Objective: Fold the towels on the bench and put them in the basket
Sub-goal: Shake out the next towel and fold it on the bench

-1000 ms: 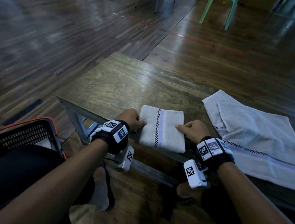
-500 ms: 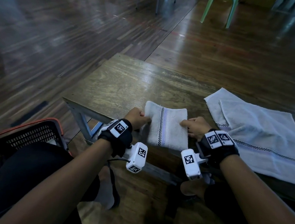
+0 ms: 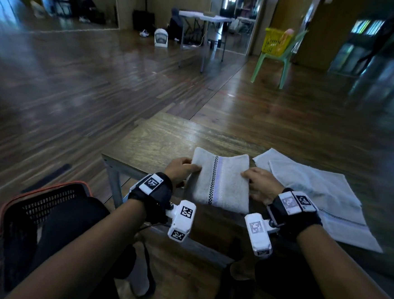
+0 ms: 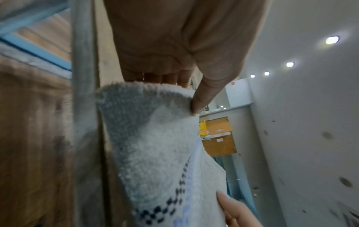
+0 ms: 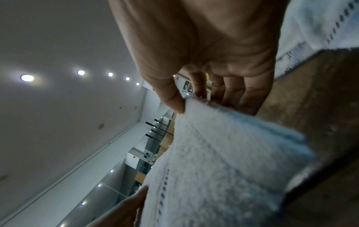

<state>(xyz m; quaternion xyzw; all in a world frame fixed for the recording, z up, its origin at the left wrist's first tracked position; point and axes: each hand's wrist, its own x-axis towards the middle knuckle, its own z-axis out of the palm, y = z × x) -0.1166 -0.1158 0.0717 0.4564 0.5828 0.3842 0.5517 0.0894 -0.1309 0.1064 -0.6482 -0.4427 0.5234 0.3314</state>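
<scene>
Right now both hands are pinching the folded towel point(image 3: 220, 182) at the near edge of the wooden table point(image 3: 168, 137). The left hand point(image 3: 180, 171) is gripping its left side, thumb on top and fingers underneath, while the right hand point(image 3: 260, 185) is gripping the right side the same way. The towel's sides are lifting off the table. A second, unfolded towel point(image 3: 317, 194) is lying spread out just to the right. The black basket point(image 3: 46, 198) with its orange rim is sitting on the floor, low left.
</scene>
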